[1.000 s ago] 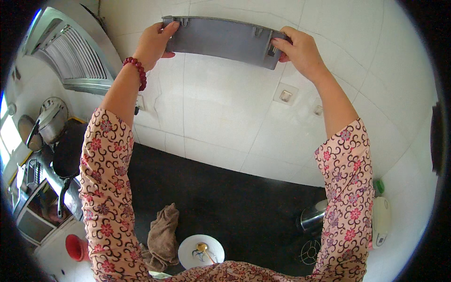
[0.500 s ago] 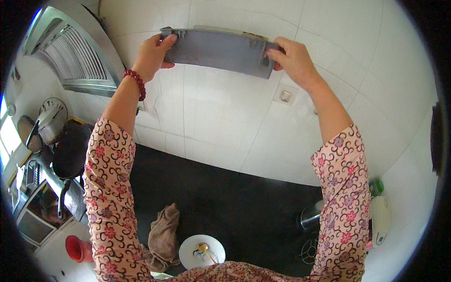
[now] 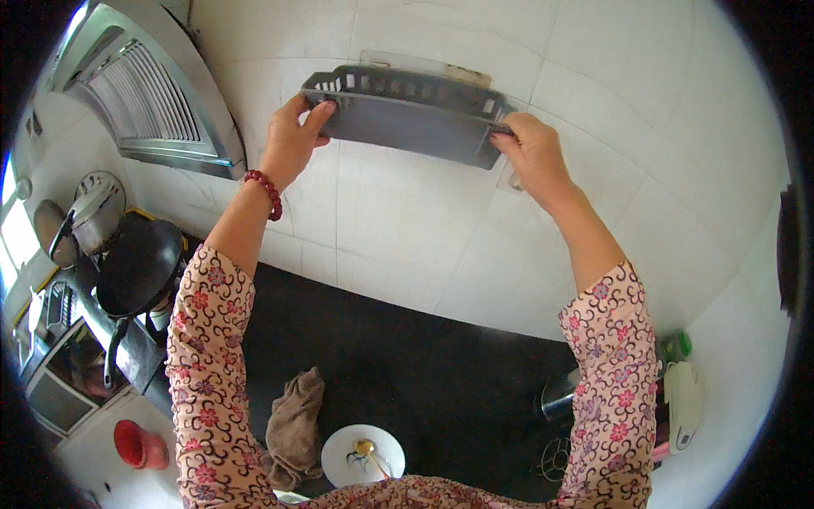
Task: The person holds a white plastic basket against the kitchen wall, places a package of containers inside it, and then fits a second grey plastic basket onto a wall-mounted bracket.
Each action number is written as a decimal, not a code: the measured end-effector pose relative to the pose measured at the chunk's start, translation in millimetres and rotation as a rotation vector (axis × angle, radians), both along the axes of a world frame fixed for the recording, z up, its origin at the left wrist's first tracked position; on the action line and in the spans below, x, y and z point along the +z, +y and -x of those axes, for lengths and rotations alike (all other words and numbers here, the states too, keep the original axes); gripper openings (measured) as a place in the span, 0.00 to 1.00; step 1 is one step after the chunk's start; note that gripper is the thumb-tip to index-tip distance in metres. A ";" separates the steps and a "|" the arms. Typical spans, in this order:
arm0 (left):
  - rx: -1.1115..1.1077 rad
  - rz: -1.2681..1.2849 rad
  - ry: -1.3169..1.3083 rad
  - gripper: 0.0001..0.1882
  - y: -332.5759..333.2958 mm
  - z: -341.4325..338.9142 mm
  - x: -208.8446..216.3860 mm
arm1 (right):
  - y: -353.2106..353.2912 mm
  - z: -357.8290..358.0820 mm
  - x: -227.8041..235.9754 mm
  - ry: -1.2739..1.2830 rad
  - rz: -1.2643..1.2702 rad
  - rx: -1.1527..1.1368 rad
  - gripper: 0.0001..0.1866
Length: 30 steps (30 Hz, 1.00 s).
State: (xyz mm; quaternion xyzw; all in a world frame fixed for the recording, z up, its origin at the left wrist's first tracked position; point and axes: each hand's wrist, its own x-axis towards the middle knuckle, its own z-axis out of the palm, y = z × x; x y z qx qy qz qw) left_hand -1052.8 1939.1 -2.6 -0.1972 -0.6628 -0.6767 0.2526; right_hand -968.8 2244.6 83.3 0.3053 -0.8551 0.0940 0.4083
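Up by the tiled wall I hold a long grey plastic rack (image 3: 407, 127) with a slotted back edge, tilted so its inside shows. My left hand (image 3: 294, 136) grips its left end, thumb over the front and fingers beneath. At its right end my right hand (image 3: 534, 153) pinches the corner. Just above and behind the rack, a pale mounting strip (image 3: 424, 66) with a brownish stain at its right end is fixed to the tiles. The rack looks slightly apart from the strip.
Left are a range hood (image 3: 153, 93), a black wok (image 3: 140, 267) and a pressure cooker (image 3: 97, 216). A brown cloth (image 3: 295, 424) and a white plate (image 3: 339, 454) with a spoon (image 3: 366, 447) lie on the black counter (image 3: 407, 365). A wall socket (image 3: 511, 180) sits behind my right hand.
Both hands have brought the rack down and away from the strip. It has tipped toward me, so its slotted back and inside now show.
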 end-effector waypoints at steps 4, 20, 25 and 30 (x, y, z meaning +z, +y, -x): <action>-0.041 0.018 0.027 0.21 11.6 -7.2 6.4 | 9.3 -14.6 8.6 -0.082 0.058 -0.051 0.08; -0.106 -0.014 -0.039 0.23 13.0 -6.5 17.6 | 11.1 -13.1 21.6 -0.406 0.247 -0.056 0.08; -0.116 -0.052 -0.052 0.20 17.0 5.4 -12.1 | 13.9 -2.9 -2.2 -0.231 0.149 0.032 0.12; -0.088 -0.041 -0.051 0.20 17.1 7.8 -5.3 | 8.2 2.4 7.8 -0.318 0.177 -0.036 0.11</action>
